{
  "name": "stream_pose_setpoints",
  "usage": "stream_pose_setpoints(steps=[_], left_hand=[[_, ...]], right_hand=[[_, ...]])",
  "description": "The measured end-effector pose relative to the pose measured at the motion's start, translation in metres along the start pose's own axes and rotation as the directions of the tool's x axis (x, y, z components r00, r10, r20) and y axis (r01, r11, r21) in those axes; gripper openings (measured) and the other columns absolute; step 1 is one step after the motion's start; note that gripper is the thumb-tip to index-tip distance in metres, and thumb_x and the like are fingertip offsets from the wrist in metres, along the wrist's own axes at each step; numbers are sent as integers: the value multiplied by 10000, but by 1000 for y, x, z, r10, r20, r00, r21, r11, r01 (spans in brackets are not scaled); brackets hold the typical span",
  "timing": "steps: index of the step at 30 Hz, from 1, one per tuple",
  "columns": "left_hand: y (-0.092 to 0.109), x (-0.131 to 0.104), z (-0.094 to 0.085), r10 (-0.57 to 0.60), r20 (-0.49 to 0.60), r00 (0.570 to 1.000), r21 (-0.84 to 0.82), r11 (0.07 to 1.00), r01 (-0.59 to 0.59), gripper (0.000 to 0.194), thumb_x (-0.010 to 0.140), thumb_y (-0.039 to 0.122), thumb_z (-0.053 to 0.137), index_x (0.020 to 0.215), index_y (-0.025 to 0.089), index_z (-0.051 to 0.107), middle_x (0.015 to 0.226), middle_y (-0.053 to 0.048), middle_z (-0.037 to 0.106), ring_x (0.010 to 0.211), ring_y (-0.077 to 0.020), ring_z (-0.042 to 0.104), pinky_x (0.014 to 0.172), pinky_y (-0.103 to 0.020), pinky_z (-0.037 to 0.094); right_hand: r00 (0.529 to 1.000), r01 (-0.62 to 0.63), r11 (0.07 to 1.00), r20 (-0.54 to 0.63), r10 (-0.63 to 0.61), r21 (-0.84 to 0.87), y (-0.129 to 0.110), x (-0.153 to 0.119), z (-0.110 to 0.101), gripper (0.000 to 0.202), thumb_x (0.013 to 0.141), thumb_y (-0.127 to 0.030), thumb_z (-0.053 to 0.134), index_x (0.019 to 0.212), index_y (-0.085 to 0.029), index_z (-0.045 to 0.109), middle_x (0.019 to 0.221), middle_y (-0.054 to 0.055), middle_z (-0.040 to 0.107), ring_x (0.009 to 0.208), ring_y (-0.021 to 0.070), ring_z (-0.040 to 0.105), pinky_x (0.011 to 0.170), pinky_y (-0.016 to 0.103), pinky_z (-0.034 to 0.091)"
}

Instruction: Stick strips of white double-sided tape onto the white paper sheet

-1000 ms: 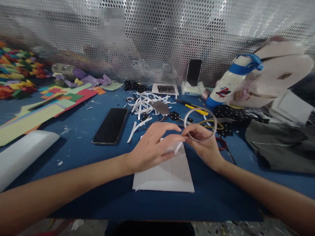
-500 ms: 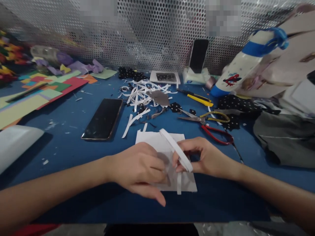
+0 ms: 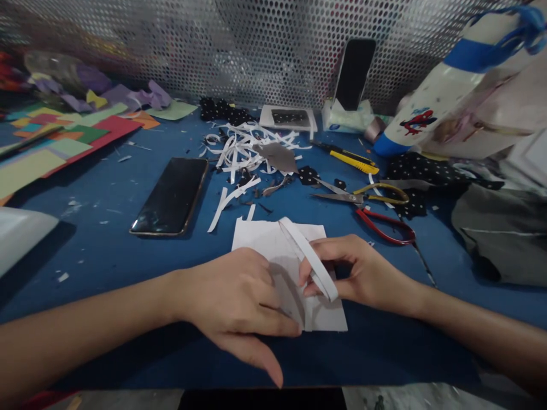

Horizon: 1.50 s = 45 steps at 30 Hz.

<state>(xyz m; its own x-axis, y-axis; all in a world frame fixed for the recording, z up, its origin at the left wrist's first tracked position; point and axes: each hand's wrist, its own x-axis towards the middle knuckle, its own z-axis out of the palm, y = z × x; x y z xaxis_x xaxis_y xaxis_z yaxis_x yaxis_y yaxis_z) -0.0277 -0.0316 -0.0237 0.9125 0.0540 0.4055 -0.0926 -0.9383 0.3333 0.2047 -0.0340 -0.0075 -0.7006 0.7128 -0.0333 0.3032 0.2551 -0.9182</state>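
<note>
Between the thumb and fingertips of my right hand (image 3: 363,273) is a narrow white paper strip (image 3: 314,259), bent into a loop that arches over the hand. The strip's lower end lies along a white paper sheet (image 3: 252,233) on the table. My left hand (image 3: 243,302) rests partly on the sheet with its thumb spread away. Its index fingertip touches or nearly touches the strip's low end by the sheet's near edge. Nothing is seen in the left hand, though its other fingers are partly hidden.
Beyond the sheet lie a pile of white paper strips (image 3: 239,151), scissors (image 3: 363,196) and a yellow utility knife (image 3: 352,162). A phone (image 3: 171,196) lies on the left near coloured papers (image 3: 85,145). A bottle (image 3: 448,85) stands back right beside a propped phone (image 3: 354,74).
My left hand has shifted right and toward me, its index finger now stretched to the strip's end. The right hand keeps its pinch on the strip. The camera view has shifted slightly.
</note>
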Motion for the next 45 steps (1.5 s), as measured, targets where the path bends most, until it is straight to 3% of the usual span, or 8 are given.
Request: stream_pose_setpoints(steps=[26,35,45], left_hand=[[2,1,4,-6,7,1000,76,997,5,396,930,514,504,1048,184,690,521,9,572,455,-153,551,454,-309,382],[3,-1,3,-26,-12,1000,75,997,26,377,908,511,549,1048,192,694,556,3,598,498,-159,584,442,-300,370],[4,-2,2,-55,11,998,70,996,54,378,927,527,500,1054,238,708,645,-32,673,601,-174,636,545,-283,447]], right_hand=[[999,44,998,-9,-45,-35,2,0,3,146,782,-45,673,866,-163,687,793,1,657,675,108,618,611,205,483],[994,110,993,6,-110,-50,4,2,4,61,825,-137,671,861,-180,694,794,3,648,659,93,572,562,188,430],[993,120,989,28,-118,-85,3,2,7,68,847,-199,667,907,-182,694,807,9,629,692,104,581,589,199,441]])
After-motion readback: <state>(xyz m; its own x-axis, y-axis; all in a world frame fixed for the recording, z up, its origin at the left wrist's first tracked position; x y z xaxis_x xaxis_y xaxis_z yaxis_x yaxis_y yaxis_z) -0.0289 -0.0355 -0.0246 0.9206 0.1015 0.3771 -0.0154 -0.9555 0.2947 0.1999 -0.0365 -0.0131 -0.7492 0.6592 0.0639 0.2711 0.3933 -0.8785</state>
